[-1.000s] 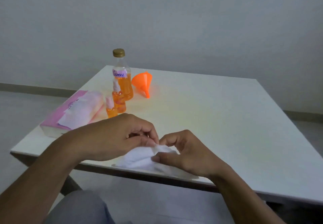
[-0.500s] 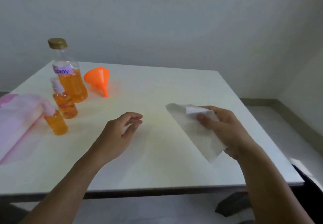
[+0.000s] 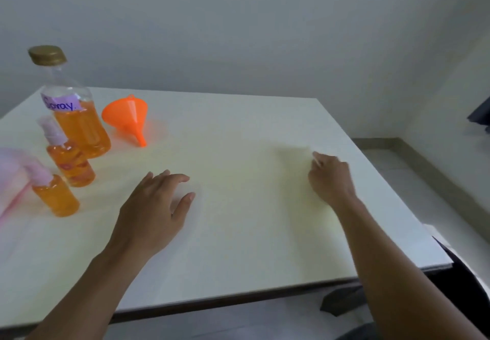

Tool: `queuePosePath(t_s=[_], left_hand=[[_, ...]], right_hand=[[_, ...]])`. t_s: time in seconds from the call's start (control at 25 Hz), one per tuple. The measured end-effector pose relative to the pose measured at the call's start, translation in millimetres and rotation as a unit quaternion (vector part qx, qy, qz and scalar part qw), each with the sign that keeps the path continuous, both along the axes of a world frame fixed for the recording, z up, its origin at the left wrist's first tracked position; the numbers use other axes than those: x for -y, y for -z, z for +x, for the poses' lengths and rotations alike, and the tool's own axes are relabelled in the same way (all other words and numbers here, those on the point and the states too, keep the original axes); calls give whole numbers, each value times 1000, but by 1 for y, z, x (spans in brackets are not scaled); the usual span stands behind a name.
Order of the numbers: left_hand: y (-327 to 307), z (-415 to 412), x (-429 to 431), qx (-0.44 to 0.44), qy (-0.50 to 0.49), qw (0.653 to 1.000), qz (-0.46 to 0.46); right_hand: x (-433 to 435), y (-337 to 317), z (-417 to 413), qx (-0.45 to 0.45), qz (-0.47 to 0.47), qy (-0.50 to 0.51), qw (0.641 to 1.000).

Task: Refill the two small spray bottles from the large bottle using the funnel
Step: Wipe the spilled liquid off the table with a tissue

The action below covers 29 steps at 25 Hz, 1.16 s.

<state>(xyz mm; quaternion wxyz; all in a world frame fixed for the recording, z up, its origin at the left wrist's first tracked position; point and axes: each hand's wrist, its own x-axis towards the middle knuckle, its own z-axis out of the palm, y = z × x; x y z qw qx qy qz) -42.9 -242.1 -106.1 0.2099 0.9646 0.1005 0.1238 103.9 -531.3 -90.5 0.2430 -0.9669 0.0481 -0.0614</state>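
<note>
The large bottle [image 3: 79, 127], gold-capped, labelled "Spray" and part full of orange liquid, stands at the table's far left. Two small spray bottles with pale caps, one [image 3: 71, 164] behind the other [image 3: 57, 196], stand just in front of it, both holding orange liquid. The orange funnel [image 3: 127, 117] lies on its side right of the large bottle. My left hand [image 3: 156, 207] hovers open over the table, right of the small bottles. My right hand [image 3: 331, 180] is far right with curled fingers pinching a blurred white tissue [image 3: 294, 151] low over the table.
A pink tissue pack [image 3: 10, 170] lies at the left edge beside the small bottles. The white table [image 3: 238, 247] ends close on the right, with floor beyond. A dark object [image 3: 480, 117] shows at the right edge.
My right hand carried the tissue to the right and down toward the table. My left hand let go of it and opened. The view swung right.
</note>
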Motion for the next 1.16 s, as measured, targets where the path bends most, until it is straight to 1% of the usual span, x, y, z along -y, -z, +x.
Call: queuePosePath(t_s=[0.08, 0.16, 0.24, 0.28, 0.36, 0.44, 0.52, 0.56, 0.68, 0.8, 0.84, 0.88, 0.92, 0.96, 1.04, 1.08, 1.16], left_hand=[[1, -1, -2, -6, -2, 1000, 10], [1, 0, -4, 1, -8, 1000, 23], [3, 1, -7, -2, -12, 1000, 28], [4, 2, -9, -10, -13, 999, 29], [7, 3, -12, -23, -1, 999, 32], [12, 3, -13, -32, 2, 999, 24], [16, 2, -13, -35, -6, 999, 13], [17, 2, -13, -35, -7, 999, 14], [20, 2, -11, -37, -2, 999, 35], [19, 5, -7, -38, -3, 998, 52], [19, 5, -7, -36, -5, 998, 56], [18, 6, -6, -34, -7, 998, 55], [18, 6, -6, -31, -9, 998, 53], [19, 6, -6, -28, -10, 998, 51], [19, 7, -6, -20, -14, 999, 44], [20, 7, -7, -18, -20, 999, 41], [20, 8, -7, -24, -37, 998, 50]], right_hand=[[-35, 14, 3, -20, -14, -51, 998], [-81, 27, -5, -25, -48, -141, 989], [-123, 34, -27, -23, -87, -265, 960], [-136, 33, -41, -16, -87, -320, 943], [-132, 32, -58, 2, -43, -381, 924], [-101, 30, -62, -3, -29, -402, 915], [-64, 32, -54, 5, -46, -379, 924], [-44, 34, -44, 11, -61, -346, 936], [-2, 29, -16, 0, -81, -195, 977], [-16, 23, 6, -1, -64, -43, 997], [-31, 23, 10, -2, -44, -15, 999], [-49, 24, 13, -3, -13, -11, 1000], [-68, 24, 14, -4, 22, -34, 999], [-88, 24, 15, -8, 56, -79, 995], [-130, 24, 7, -25, 84, -211, 974], [-148, 25, -1, -29, 72, -277, 958], [-169, 30, -22, -27, 20, -384, 923]])
